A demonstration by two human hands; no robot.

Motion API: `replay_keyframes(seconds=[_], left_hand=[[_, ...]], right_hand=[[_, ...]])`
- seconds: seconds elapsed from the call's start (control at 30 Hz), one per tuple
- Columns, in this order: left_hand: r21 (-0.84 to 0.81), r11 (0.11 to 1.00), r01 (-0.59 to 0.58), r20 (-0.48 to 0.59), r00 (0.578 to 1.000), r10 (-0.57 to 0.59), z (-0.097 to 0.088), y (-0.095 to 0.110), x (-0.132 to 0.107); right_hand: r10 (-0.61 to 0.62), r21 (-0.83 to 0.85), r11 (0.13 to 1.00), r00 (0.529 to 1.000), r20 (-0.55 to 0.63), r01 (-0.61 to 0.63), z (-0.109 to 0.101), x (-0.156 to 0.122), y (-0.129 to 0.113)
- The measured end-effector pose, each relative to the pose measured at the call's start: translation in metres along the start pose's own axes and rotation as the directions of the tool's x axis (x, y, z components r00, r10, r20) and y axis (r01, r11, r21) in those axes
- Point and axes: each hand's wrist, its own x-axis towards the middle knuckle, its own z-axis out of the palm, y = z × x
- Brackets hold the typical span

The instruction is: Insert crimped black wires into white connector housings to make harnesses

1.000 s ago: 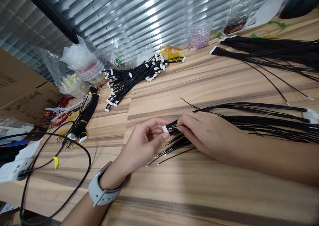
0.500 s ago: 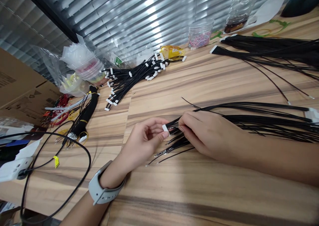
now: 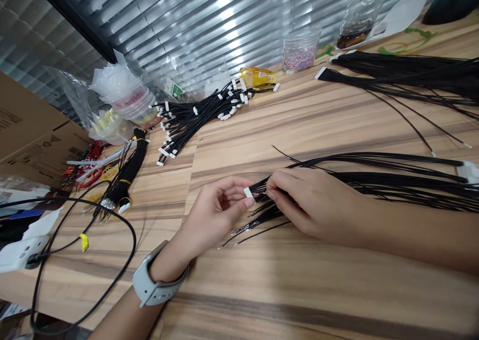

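The person's left hand is mostly closed, with the thumb and fingers pinching a small white plug. A grey watch sits on that wrist. The right hand is also mostly closed, and its fingertips hold thin black wires right beside the plug, so the two hands are very close together. The wires go from the plug under the right hand and spread out to the right, where a white piece sits at their far end. Some loose wire ends with shiny tips stick out below the hands. Everything lies over a striped wooden table. Up and to the left of the hands is a messy pile of black wires with white ends. Further left is a fat black bundle of wires, and near the left wrist a long black cable curls around. Far up on the right is another big bunch of black wires. Beyond the hands stand a clear jar of pink and blue bits and a clear bottle.
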Motion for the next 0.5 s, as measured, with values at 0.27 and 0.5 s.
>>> replay_keyframes(seconds=[0.27,0.5], left_hand=[[0.033,0.999,0.013,0.013,1.0,-0.014,0.0006,0.0019,-0.0002],[0.015,1.0,-0.002,0.034,0.999,0.001,0.003,-0.0015,-0.0009]], right_hand=[[0.003,-0.023,1.0,1.0,-0.015,-0.004,0.0029,-0.0005,0.0019],[-0.004,-0.074,0.997,1.0,-0.022,0.003,0.0044,0.0006,0.0028]])
